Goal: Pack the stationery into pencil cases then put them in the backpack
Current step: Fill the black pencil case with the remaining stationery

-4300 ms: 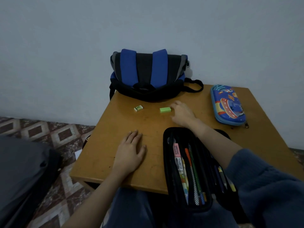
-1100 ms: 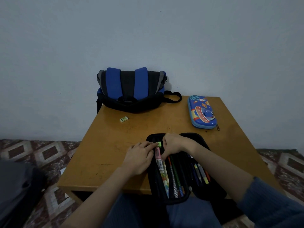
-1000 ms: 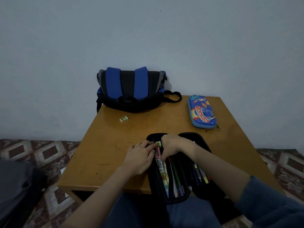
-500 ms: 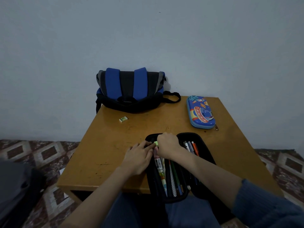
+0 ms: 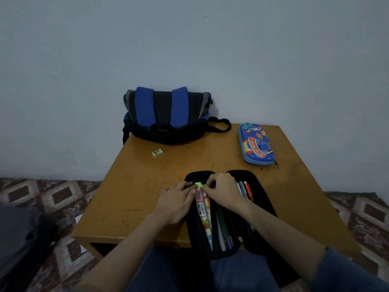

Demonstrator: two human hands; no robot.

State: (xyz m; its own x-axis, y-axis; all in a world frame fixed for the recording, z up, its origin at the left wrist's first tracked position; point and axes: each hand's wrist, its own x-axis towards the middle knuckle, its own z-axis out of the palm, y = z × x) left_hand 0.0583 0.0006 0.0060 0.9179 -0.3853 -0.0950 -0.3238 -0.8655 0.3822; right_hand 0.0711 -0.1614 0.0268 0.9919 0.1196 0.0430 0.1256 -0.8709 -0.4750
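The green eraser (image 5: 199, 184) sat at the far end of the black pencil case (image 5: 260, 199), over the left half of the opened shell and just above the tops of the pens (image 5: 221, 228) packed there. Its long axis ran across the case, at right angles to the pens, so the coming move looked like a short push straight down into the gap at that end rather than any carry.

The right hand (image 5: 223, 190) came at it from the case's right half, fingers curled and pinching the eraser's right end. The left hand (image 5: 174, 202) lay over the case's left rim with its fingertips against the eraser's left end (whether they pinched it or only steadied it could not be told). Both hands were equally close, though the right one appeared to have the surer hold.

A white eraser (image 5: 157, 152) lay loose on the table (image 5: 136, 197), well beyond the case's far-left corner and so nearer the left hand. Beyond the far end stood the backpack (image 5: 166, 116); off the far-right corner lay the blue pencil case (image 5: 256, 144), closed.
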